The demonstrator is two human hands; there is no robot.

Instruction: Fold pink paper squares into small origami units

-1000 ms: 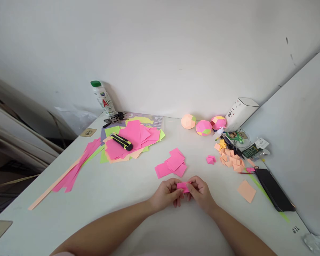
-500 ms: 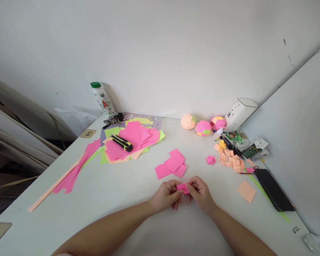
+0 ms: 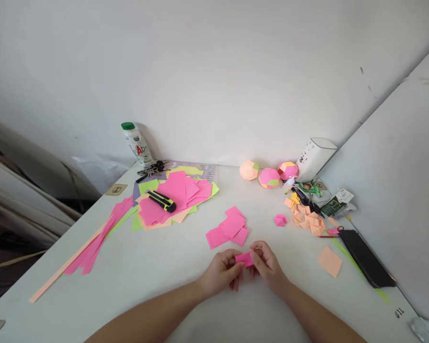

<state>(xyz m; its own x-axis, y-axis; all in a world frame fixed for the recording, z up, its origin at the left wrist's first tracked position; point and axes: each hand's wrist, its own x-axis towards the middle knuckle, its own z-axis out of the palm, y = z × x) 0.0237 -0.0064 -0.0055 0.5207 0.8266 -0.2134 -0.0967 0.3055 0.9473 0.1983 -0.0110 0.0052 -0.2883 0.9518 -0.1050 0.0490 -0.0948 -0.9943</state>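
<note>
Between my two hands is a small folded piece of pink paper, held just above the near part of the table. My left hand pinches its left end, thumb in front. At the right end, my right hand grips it between thumb and fingers. Just beyond my hands lie several pink paper pieces, overlapping on the tabletop. A small folded pink paper unit sits further right, beside a heap of folded peach paper units. One flat peach paper square rests to the right of my right hand.
A utility knife lies on stacked coloured paper at left, near paper strips. Along the wall stand a white bottle, paper balls and a white container. A black pouch lies at the right edge.
The view has tilted and shifted slightly, so the table appears a little lower. Both hands still hold the pink paper, with my right fingers slightly shifted on it.
</note>
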